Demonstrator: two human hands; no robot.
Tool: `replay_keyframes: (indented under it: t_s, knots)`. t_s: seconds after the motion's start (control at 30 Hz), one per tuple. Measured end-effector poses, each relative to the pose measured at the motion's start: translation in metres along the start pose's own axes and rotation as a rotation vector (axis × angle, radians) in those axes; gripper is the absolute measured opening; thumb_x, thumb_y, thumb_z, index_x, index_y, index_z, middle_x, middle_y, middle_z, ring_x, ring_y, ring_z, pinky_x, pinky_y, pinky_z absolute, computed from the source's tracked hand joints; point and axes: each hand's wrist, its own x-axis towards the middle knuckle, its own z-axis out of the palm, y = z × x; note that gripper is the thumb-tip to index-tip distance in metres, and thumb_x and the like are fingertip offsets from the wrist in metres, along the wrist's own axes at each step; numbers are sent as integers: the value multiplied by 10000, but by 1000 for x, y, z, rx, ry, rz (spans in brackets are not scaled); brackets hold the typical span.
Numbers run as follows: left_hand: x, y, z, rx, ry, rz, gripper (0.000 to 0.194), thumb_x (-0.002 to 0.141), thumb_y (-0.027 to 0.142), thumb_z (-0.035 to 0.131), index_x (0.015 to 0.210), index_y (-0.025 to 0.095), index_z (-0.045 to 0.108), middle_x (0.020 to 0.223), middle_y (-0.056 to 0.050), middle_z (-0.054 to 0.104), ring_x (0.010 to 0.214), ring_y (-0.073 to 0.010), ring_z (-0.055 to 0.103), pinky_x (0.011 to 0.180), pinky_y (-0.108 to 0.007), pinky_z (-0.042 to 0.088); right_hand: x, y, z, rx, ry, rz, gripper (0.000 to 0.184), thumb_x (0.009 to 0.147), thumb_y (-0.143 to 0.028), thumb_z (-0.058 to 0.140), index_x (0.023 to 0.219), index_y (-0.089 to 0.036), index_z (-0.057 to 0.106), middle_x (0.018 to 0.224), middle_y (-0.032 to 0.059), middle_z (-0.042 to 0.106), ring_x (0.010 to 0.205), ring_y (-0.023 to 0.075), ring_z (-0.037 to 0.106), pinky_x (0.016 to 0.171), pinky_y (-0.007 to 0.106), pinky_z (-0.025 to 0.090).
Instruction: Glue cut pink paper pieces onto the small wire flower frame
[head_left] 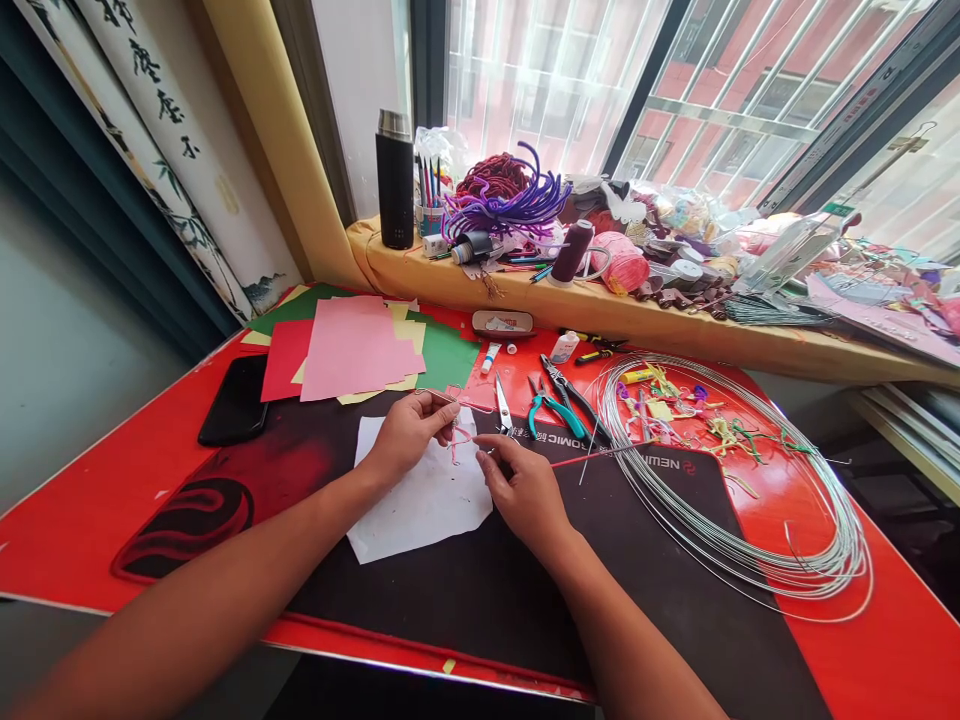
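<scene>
My left hand [412,432] is closed in a pinch on a small looped shape of thin pink wire [459,437], held over a white sheet of paper [420,515]. At its right side, my right hand [525,490] pinches a thin pink-red strand, thumb and forefinger together. The strand [581,460] runs out straight to the right behind that hand. Whether it joins the pink shape is too fine to make out. Just beyond the hands lie silver scissors [503,404], teal-handled pliers [556,412] and black-handled pliers [574,395].
A big coil of silver wire [840,560] lies at right, coloured scraps [660,410] inside it. Coloured paper [360,345] and a black phone [234,400] are at left. A dark mat [465,600] covers the red table. Yarn and a black flask [395,185] crowd the windowsill.
</scene>
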Motion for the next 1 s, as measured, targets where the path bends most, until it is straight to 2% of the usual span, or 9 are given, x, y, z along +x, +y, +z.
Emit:
replay_keyframes:
  t_s: [0.43, 1.0]
  knots:
    - [2, -1, -1, -31, 44, 14, 482, 744, 587, 885, 885, 156, 722, 627, 4, 663, 567, -143, 601, 576, -289, 518, 0, -2, -1, -14, 10, 3, 290, 1029, -320, 603, 1196, -210, 813, 781, 32, 764, 646, 200, 652, 648, 303, 468]
    - [0, 1, 0, -20, 12, -2, 471, 746, 596, 880, 864, 173, 710, 652, 4, 656, 584, -149, 605, 572, -296, 535, -1, -3, 0, -56, -5, -37, 272, 1033, -306, 603, 1191, -227, 809, 806, 41, 790, 652, 208, 684, 659, 300, 494]
